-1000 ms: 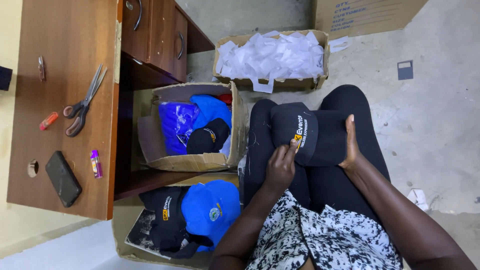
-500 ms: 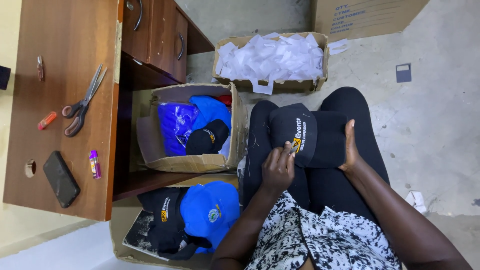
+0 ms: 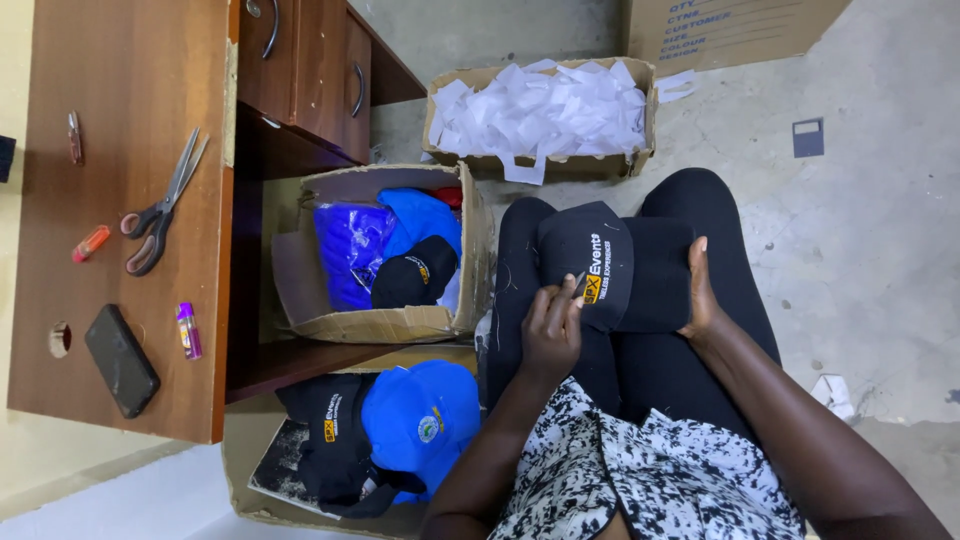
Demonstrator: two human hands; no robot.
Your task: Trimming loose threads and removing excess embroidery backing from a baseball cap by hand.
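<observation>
— Head view first: what is in the hands?

— A black fabric cap with a curved brim lies across the person's lap. The left hand pinches something thin at the cap's printed front; what it is, I cannot tell. The right hand clasps the cap's far edge.

— And the boxes?

— One worn cardboard box beside the knee holds shiny blue plastic, blue cloth and another black cap. A second box farther off is heaped with white paper strips. A third, nearer carton holds a blue cap and black caps.

— The room?

— Rough grey concrete floor. A brown wooden desk carries scissors, a dark phone and small markers.
</observation>
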